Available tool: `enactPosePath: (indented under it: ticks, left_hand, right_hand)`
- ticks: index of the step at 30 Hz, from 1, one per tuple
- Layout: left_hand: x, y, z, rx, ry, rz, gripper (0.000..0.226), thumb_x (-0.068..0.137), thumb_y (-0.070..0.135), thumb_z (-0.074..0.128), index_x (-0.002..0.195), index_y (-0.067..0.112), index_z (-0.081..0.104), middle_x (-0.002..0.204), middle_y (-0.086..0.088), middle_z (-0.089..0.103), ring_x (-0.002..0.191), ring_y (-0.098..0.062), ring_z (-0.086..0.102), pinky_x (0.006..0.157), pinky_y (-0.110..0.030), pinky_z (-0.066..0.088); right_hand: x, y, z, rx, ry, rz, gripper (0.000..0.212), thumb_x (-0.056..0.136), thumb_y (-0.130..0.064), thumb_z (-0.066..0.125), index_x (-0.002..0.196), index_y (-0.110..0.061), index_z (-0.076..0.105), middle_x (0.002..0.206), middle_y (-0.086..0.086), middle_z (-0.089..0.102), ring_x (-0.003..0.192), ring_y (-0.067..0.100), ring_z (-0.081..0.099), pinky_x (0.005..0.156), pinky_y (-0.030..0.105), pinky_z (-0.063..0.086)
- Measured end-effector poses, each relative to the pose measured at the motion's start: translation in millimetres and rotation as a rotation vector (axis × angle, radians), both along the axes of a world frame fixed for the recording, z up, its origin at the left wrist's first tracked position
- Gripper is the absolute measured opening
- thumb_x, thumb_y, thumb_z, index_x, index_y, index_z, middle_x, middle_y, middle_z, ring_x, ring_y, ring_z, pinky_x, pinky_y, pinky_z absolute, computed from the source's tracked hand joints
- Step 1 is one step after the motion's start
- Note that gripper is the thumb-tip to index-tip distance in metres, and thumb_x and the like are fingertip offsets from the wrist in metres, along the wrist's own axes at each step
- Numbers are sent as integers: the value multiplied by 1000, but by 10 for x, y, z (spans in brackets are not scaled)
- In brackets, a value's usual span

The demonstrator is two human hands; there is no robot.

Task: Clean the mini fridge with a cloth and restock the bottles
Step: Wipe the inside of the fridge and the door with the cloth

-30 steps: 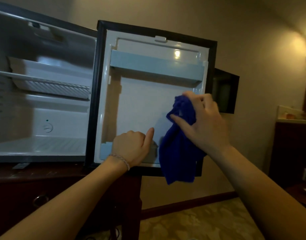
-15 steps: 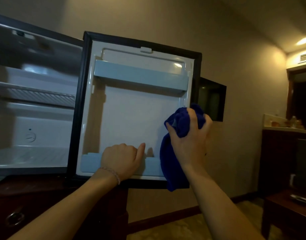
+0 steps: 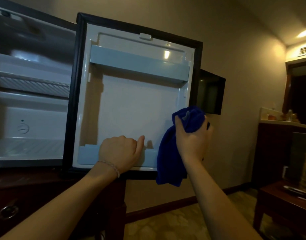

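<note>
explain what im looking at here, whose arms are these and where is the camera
There is no machine here. These are a person's own two bare arms, filmed by a wide-angle camera worn on their head, which looks forward and down. That is why the arms reach in from the bottom of the picture.

In front of them is a small fridge standing open on a dark wooden cabinet. Its door is swung wide, so you see the white inner side with its shelves. No bottles show in it.

The left hand rests closed on the door's lower shelf. The right hand grips a bunched blue cloth by the door's right edge; the loose end hangs down.
</note>
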State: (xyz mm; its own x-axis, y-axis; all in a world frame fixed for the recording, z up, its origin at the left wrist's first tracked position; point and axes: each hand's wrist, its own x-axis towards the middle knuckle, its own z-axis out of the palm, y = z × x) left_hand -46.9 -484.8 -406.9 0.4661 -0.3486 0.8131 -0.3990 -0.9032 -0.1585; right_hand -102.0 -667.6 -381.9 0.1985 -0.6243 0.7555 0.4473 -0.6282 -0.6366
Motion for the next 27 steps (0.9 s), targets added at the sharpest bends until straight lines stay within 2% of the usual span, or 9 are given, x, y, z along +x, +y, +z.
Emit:
enactPosePath:
  ticks: [3,6,9,12,14,17,20,23,27]
  left_hand:
    - [31,-2,-28,-28,-47,-2,55,102,49,35,54,22,40,46,6,30,39,-17,32,44,-23,19]
    - [42,11,-42,-38,-75,-30,57,101,50,36,51,22,40,44,7,30,39,-18,36,44,-23,21]
    - [27,23,-39,-21,-77,-29,58,101,47,33,52,22,51,44,8,25,38,-17,32,43,-23,14]
    - [21,35,10,-127,-97,-71,58,89,47,46,38,21,35,41,11,11,31,-16,14,48,-16,4]
    - [48,38,-1,-137,-100,-92,60,88,48,41,36,20,38,34,8,20,26,-19,20,49,-16,3]
    - [65,28,-5,-124,-101,-134,59,86,47,38,35,20,46,31,1,37,23,-21,36,50,-16,2]
    - [80,24,-21,-137,-113,-173,59,87,47,37,35,20,45,31,2,37,23,-20,35,52,-16,0]
    - [87,27,-24,-120,-89,-188,59,88,46,39,36,19,48,31,1,37,23,-20,35,54,-16,0]
    - [108,41,-23,-68,-90,-172,50,86,40,60,41,20,55,33,0,38,32,-15,14,53,-16,1]
  right_hand:
    - [19,-5,143,-10,24,-9,62,82,-53,75,132,-30,47,131,0,46,100,10,48,83,28,42]
    - [33,0,298,-46,24,-37,52,82,-51,76,121,-35,45,132,2,47,99,12,50,83,29,41]
    - [-5,4,577,-97,-9,-74,52,82,-46,77,123,-29,49,132,2,46,95,10,46,85,29,41]
    - [-49,3,904,-136,-71,-94,54,81,-44,78,125,-27,51,132,2,46,101,11,48,90,31,44]
    - [-48,6,1011,-130,-88,-99,57,81,-43,78,128,-26,51,132,3,47,102,11,48,90,30,44]
    - [-13,-12,964,-94,-85,-60,64,80,-40,79,135,-25,49,133,2,47,102,10,47,86,29,42]
    - [23,-27,802,-77,-73,-32,68,79,-38,80,136,-28,46,133,-1,46,101,8,48,82,26,42]
    - [70,-54,601,-48,-40,-19,72,77,-38,81,137,-33,42,136,-3,46,108,11,51,85,28,45]
    - [152,-83,310,14,11,18,73,75,-35,83,135,-36,43,131,-5,51,111,14,56,89,32,49]
